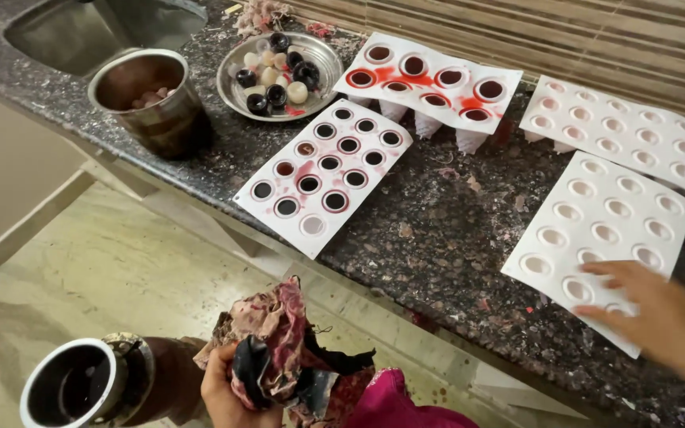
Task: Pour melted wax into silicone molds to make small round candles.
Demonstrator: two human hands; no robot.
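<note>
Left hand [227, 390]: fingers closed around a stained rag [283, 353], held below the surface [438, 230] edge beside a metal cup [81, 384]. Right hand [660, 317]: fingers spread flat on the near corner of a white mould tray [596, 230] lying on the surface.

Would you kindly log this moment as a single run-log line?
left hand: grips stained rag | right hand: flat on white mould tray | filled tray: untouched on counter
</note>
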